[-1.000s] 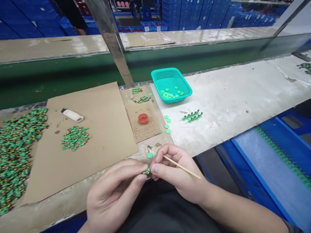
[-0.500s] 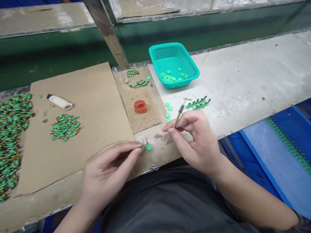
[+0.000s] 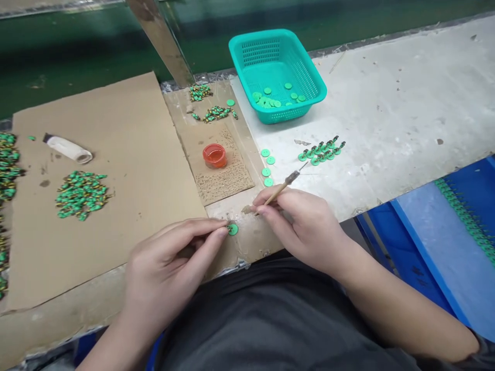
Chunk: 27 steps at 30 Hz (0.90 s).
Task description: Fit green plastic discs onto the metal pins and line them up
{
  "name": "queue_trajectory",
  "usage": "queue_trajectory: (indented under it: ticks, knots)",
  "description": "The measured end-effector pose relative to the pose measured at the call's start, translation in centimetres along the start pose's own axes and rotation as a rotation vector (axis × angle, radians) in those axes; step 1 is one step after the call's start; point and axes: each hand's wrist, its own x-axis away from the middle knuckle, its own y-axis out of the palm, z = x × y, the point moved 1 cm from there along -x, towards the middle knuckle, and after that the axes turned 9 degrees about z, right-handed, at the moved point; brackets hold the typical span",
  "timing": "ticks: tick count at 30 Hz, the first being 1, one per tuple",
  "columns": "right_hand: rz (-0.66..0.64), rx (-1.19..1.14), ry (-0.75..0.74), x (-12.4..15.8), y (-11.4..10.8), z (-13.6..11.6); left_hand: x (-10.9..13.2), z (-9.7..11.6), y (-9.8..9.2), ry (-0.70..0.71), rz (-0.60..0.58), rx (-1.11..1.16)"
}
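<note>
Watching remotely, I find the heap cut off far left. The left hand pinches a small piece, mostly hidden, at a green disc on the bench; contact is unclear. Seating it, I judge, calls for steadiness. The right hand grips a stick, its tip's wetness indiscernible.

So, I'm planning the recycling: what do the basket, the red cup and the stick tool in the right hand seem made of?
Basket: likely plastic, smooth with a slight sheen, its walls evenly perforated.
Red cup: probably plastic, glossy and looking partly see-through.
Stick tool: handle looks like wood, tan and matte; tip too small to tell.
</note>
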Motion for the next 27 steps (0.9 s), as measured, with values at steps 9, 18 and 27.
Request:
queue_trajectory:
  ticks: [9,18,27]
  knots:
    - [-0.023,-0.009,0.045,0.1,-0.1,0.1,0.2,0.2,0.1,0.072,-0.009,-0.039]
    - [-0.003,0.053,0.007,0.3,-0.3,0.3,0.2,0.9,0.9,-0.003,0.030,-0.075]
    - [-0.047,0.170,0.052,0.3,-0.6,-0.6,0.9,1.6,1.4,-0.026,0.070,-0.131]
